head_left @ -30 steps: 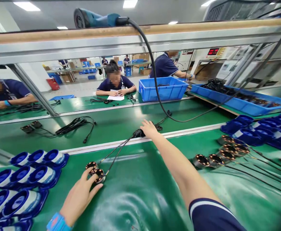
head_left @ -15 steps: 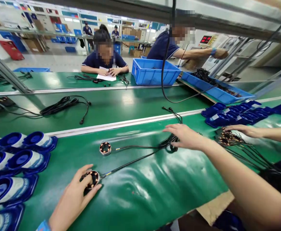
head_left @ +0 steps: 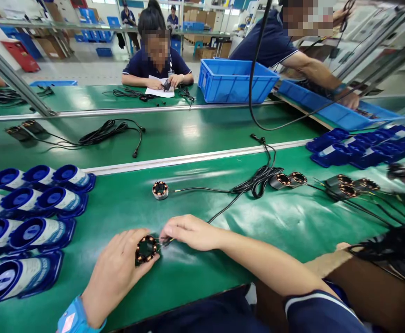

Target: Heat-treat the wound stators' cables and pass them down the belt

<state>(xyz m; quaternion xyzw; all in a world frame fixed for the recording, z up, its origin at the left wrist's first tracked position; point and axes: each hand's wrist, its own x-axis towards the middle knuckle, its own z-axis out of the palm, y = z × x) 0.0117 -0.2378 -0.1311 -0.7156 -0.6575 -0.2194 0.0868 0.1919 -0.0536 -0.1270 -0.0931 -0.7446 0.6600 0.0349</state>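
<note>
Wound stator coil (head_left: 146, 249) sits near the front edge of the green bench mat (head_left: 202, 273), tipped up on its side, copper windings facing the camera. Left hand (head_left: 114, 273) wraps it from the left, thumb and fingers closed around its rim, a blue wristband (head_left: 73, 319) on that wrist. Coil's black lead wire (head_left: 219, 210) leaves its right side and runs up and right toward the bench middle, so the long axis of the lead goes diagonally away from the grip. Right hand (head_left: 188, 231) lies just right of the coil, touching distance, fingertips pinched shut at the point where the lead meets the coil; whether it grips wire only or a connector too small to tell. Both hands about equally near the coil, left one carries it.

Far left edge: rows of blue trays with white cups (head_left: 32, 217), well apart from the hands. Behind the hands, a second stator coil (head_left: 160, 189) lies flat, its wire going right into a bundle of black cable (head_left: 258, 180). Right of that, more stator coils (head_left: 289, 179) and another pair (head_left: 348, 186) with trailing leads, near the right edge. Nothing lies between the two hands and the held coil; the second coil and its wire are clear behind.
</note>
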